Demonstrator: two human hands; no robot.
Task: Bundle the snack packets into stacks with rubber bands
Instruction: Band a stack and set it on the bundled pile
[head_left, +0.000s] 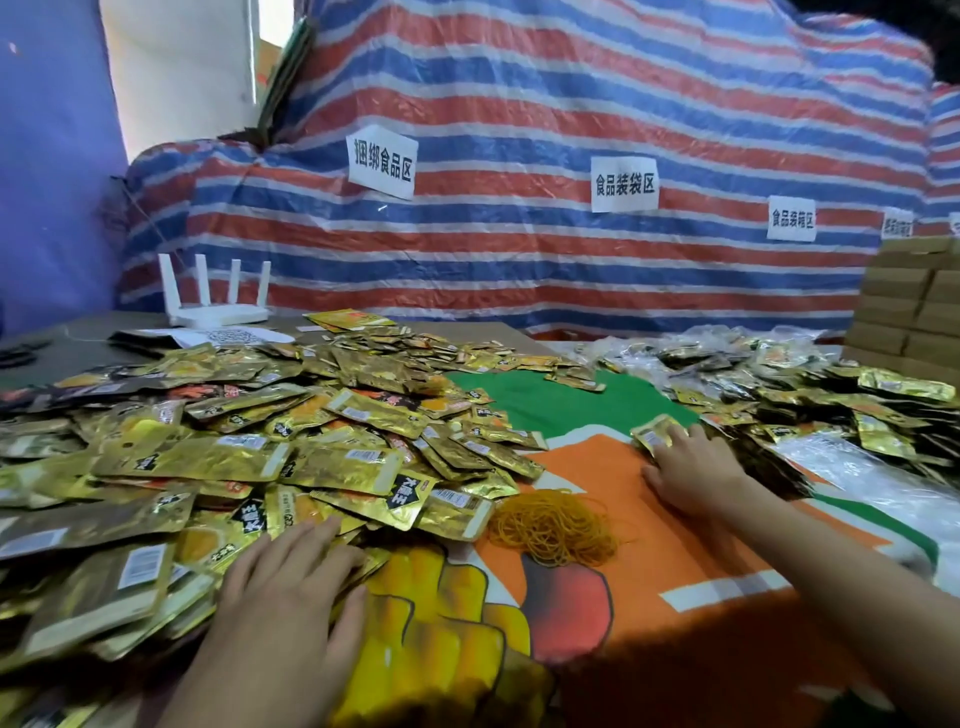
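A big heap of gold foil snack packets (249, 457) covers the left half of the table. My left hand (291, 587) lies flat, fingers straight, on the heap's near edge. My right hand (696, 467) reaches to the right and rests, fingers extended, on a small gold packet (655, 432) at the edge of a second pile of packets (810, 400). A loose tangle of yellow-orange rubber bands (556, 527) lies on the cloth between my two hands.
An orange and green printed cloth (649, 545) covers the table. A white router (218, 296) stands at the back left. Stacked cardboard boxes (909, 306) rise at the far right. A striped tarp (519, 156) with paper signs hangs behind.
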